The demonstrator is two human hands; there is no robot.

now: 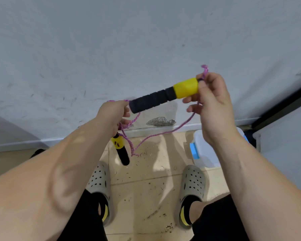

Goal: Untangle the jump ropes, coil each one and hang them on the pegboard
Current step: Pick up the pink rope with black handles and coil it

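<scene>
Head view: a person's right hand (214, 101) pinches the purple braided cord (205, 71) between thumb and curled fingers where it leaves the yellow cap of a black foam-grip jump-rope handle (163, 95). The left hand (114, 115), fingers curled, grips cord loops beside the handle's black end. A second yellow-and-black handle (120, 148) dangles beneath it above the beige tiled floor (146, 188).
</scene>
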